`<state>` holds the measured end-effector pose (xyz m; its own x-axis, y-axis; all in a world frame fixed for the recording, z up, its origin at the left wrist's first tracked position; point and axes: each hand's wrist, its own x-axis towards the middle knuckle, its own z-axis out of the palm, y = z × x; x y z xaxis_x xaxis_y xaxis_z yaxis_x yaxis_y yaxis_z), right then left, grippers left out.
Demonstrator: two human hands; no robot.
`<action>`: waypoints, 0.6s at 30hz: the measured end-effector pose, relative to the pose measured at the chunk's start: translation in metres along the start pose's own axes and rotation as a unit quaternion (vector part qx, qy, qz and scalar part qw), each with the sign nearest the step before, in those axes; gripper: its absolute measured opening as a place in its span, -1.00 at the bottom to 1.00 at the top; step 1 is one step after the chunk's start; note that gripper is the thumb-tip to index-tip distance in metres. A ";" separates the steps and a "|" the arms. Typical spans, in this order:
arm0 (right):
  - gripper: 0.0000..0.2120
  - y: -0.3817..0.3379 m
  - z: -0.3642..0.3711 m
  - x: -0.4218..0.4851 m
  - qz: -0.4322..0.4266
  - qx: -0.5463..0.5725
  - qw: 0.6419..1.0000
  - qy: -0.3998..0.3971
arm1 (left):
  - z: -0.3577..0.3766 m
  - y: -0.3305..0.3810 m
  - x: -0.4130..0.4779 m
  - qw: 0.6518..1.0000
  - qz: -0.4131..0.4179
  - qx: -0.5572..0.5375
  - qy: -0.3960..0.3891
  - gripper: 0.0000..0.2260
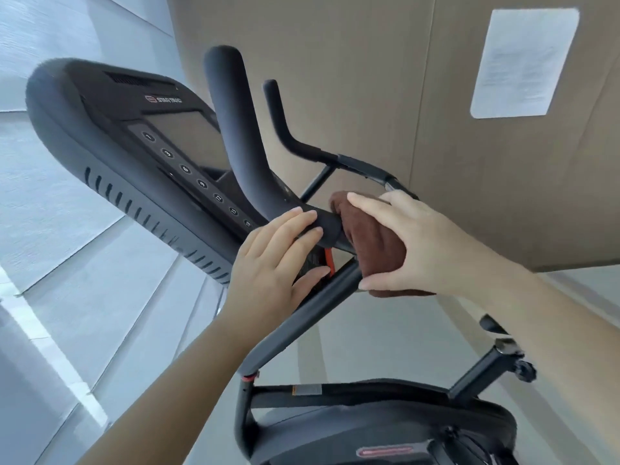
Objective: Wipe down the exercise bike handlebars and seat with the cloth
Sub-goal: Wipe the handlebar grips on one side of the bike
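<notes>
The exercise bike's black handlebars curve up through the middle of the view, with a second bar end behind. A brown cloth is draped over the centre of the handlebar. My right hand holds it there, with thumb and fingers spread round the cloth. My left hand rests with straight fingers on the base of the near handlebar, just left of the cloth. The seat is not in view.
The bike's console with numbered buttons sits at the left. A big cardboard box with a white label stands close behind the bike. The frame tube, the flywheel housing and a pedal crank lie below. The floor is grey tile.
</notes>
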<state>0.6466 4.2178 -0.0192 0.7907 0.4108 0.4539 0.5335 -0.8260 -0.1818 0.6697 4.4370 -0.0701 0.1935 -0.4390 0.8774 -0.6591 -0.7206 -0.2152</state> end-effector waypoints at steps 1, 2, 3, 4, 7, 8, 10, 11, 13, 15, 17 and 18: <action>-0.06 -0.003 0.013 -0.007 -0.012 -0.048 0.996 0.080 | 0.000 -0.001 -0.001 1.000 0.003 -0.009 0.000 -0.67; -0.12 -0.009 0.027 -0.014 -0.017 -0.102 0.983 0.155 | 0.000 -0.002 -0.001 1.000 0.006 -0.015 -0.003 -0.66; -0.18 -0.016 0.042 -0.019 -0.007 -0.152 0.964 0.217 | -0.001 -0.003 -0.001 1.000 0.008 -0.021 -0.007 -0.65; -0.24 -0.023 0.054 -0.020 0.012 -0.190 0.946 0.263 | -0.002 -0.003 0.000 1.000 0.009 -0.026 -0.012 -0.64; -0.34 -0.035 0.071 -0.016 0.032 -0.245 0.917 0.313 | -0.006 -0.005 0.000 0.999 0.013 -0.040 -0.032 -0.63; -0.35 -0.035 0.067 -0.014 0.019 -0.243 0.921 0.305 | -0.007 -0.006 0.000 0.998 0.019 -0.044 -0.040 -0.64; -0.33 -0.031 0.045 -0.008 0.003 -0.186 0.952 0.242 | -0.010 -0.010 0.002 0.997 0.033 -0.044 -0.048 -0.67; -0.31 -0.029 0.033 -0.004 0.010 -0.134 0.972 0.194 | -0.011 -0.012 0.003 0.997 0.038 -0.038 -0.047 -0.70; -0.29 -0.027 0.018 0.002 0.051 -0.043 0.991 0.113 | -0.012 -0.016 0.005 0.998 0.044 -0.024 -0.039 -0.76; -0.30 -0.031 0.025 0.002 0.066 -0.062 0.986 0.139 | -0.012 -0.019 0.006 0.999 0.040 -0.017 -0.025 -0.78; -0.34 -0.034 0.045 -0.004 0.061 -0.145 0.961 0.229 | -0.012 -0.022 0.006 0.999 0.032 -0.022 -0.018 -0.78; -0.38 -0.036 0.055 -0.008 0.057 -0.179 0.944 0.270 | -0.011 -0.022 0.006 0.999 0.028 -0.029 -0.017 -0.78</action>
<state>0.6380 4.2657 -0.0641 0.5172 0.1346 0.8452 0.2418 -0.9703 0.0066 0.6775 4.4561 -0.0549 0.1787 -0.4964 0.8495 -0.7100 -0.6628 -0.2379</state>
